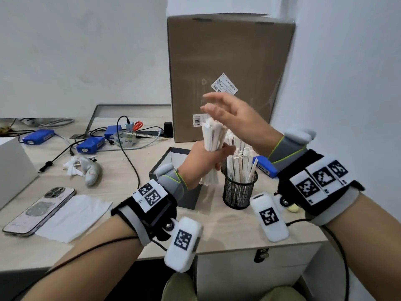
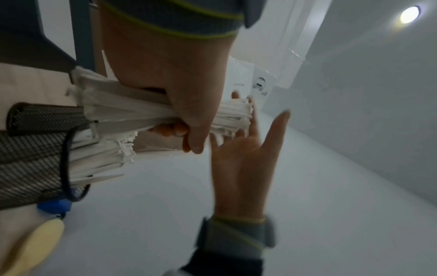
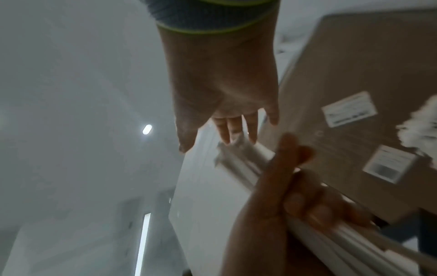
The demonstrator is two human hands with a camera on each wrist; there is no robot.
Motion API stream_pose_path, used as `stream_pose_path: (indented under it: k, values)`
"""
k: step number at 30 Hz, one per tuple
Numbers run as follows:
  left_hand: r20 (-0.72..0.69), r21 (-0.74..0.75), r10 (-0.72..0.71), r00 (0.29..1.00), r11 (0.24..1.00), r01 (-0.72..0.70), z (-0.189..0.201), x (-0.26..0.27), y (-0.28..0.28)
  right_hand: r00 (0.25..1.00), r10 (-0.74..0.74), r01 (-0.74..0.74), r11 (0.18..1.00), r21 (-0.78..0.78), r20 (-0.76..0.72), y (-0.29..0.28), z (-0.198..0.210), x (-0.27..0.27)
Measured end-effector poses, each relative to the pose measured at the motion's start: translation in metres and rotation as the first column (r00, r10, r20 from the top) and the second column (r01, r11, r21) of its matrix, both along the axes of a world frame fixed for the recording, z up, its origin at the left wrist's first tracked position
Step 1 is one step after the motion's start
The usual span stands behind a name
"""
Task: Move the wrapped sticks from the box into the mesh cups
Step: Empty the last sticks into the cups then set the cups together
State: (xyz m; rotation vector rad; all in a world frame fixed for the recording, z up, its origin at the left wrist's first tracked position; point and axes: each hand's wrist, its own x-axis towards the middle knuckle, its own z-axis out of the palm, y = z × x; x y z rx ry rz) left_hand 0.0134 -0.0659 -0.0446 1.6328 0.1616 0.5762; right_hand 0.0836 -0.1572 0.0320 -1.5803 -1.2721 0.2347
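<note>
Scanning left to right across the desk: phone (image 1: 39, 210) and a sheet of white paper (image 1: 74, 218) on the near left, blue battery-looking packs (image 1: 90, 144) and cables further back, then the dark box (image 1: 165, 170) in the middle with the action right over it.

Left hand (image 1: 202, 162) has a fat bundle of wrapped sticks (image 1: 211, 137) in a full fist, fingers curled round the middle of it, held upright above the box and just beside the mesh cup (image 1: 239, 191). From the left wrist view a second mesh cup (image 2: 47, 116) lies behind the first, and I can't tell how full it is. The front cup is already stuffed with sticks.

Right hand (image 1: 230, 118) is flat and relaxed, fingers straight, holding nothing, palm right at the top ends of the bundle. Looks to me like it's there to tap the ends level.

Handling-wise, my guess: these are super light, thin and a bit stiff, but the paper sleeves are slick against each other, so a loose fist lets the middle ones slide out. Mid-length grip is the right spot, squeezing firmly but not crushing. Frilly wrapper ends will snag on the mesh rim or on sticks already in there, so I'd feed the bottom ends in first.

Big cardboard carton (image 1: 230, 72) stands behind all this at the right.
</note>
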Motion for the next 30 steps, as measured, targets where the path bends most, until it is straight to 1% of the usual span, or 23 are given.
stream_pose_path:
  k: [1, 2, 3, 4, 5, 6, 7, 9, 12, 14, 16, 18, 21, 24, 27, 30]
  values:
    - [0.028, -0.025, 0.010, 1.000, 1.000, -0.010, 0.004, 0.000, 0.000, 0.996, -0.012, 0.011, 1.000, -0.013, -0.084, -0.005, -0.003, 0.002]
    - [0.046, -0.020, 0.013, 0.999, 1.000, -0.012, 0.008, 0.001, -0.001, 0.990, -0.019, 0.010, 0.998, -0.068, -0.138, -0.008, -0.008, 0.004]
    - [0.048, 0.026, 0.002, 0.999, 1.000, -0.004, 0.011, 0.003, -0.002, 0.984, -0.018, -0.006, 0.991, -0.130, -0.178, -0.009, -0.014, 0.005]
    - [0.030, 0.109, -0.009, 0.999, 0.994, 0.006, 0.014, 0.005, -0.005, 0.979, -0.015, -0.020, 0.985, -0.169, -0.203, -0.009, -0.020, 0.004]
    - [0.009, 0.204, -0.023, 1.000, 0.979, 0.021, 0.016, 0.007, -0.008, 0.977, -0.028, -0.013, 0.982, -0.187, -0.211, -0.008, -0.024, 0.003]
    - [-0.008, 0.255, -0.034, 0.999, 0.966, 0.035, 0.016, 0.010, -0.012, 0.975, -0.048, 0.009, 0.983, -0.181, -0.215, -0.006, -0.028, 0.004]
    - [-0.013, 0.263, -0.040, 0.999, 0.964, 0.042, 0.017, 0.013, -0.016, 0.973, -0.058, 0.023, 0.987, -0.157, -0.221, -0.005, -0.030, 0.005]
    - [-0.014, 0.221, -0.051, 0.999, 0.974, 0.052, 0.015, 0.018, -0.019, 0.974, -0.071, 0.051, 0.994, -0.097, -0.215, -0.006, -0.034, 0.012]
    - [-0.063, 0.174, -0.073, 0.995, 0.981, 0.083, 0.014, 0.023, -0.022, 0.969, -0.106, 0.107, 0.994, -0.005, -0.223, -0.008, -0.041, 0.019]
    - [-0.093, 0.167, -0.089, 0.992, 0.980, 0.103, 0.012, 0.027, -0.022, 0.945, -0.100, 0.137, 0.986, 0.097, -0.310, -0.010, -0.045, 0.025]
    - [-0.143, 0.154, -0.108, 0.984, 0.979, 0.130, 0.005, 0.031, -0.018, 0.886, -0.084, 0.192, 0.962, 0.196, -0.455, -0.017, -0.047, 0.037]
    - [-0.170, 0.120, -0.076, 0.982, 0.988, 0.098, -0.004, 0.034, -0.010, 0.829, -0.126, 0.298, 0.924, 0.239, -0.545, -0.028, -0.050, 0.056]
    - [-0.194, 0.055, 0.029, 0.981, 0.998, -0.019, -0.018, 0.037, 0.003, 0.751, -0.225, 0.440, 0.872, 0.216, -0.621, -0.041, -0.061, 0.079]
    - [-0.270, 0.051, 0.088, 0.959, 0.996, -0.077, -0.027, 0.042, 0.007, 0.698, -0.228, 0.468, 0.863, 0.191, -0.679, -0.043, -0.076, 0.087]
    - [-0.374, 0.082, 0.078, 0.924, 0.995, -0.050, -0.034, 0.046, 0.002, 0.694, -0.250, 0.465, 0.872, 0.154, -0.676, -0.037, -0.087, 0.087]
    - [-0.408, 0.084, 0.051, 0.911, 0.996, -0.018, -0.040, 0.050, -0.004, 0.716, -0.357, 0.491, 0.868, 0.070, -0.600, -0.028, -0.098, 0.088]
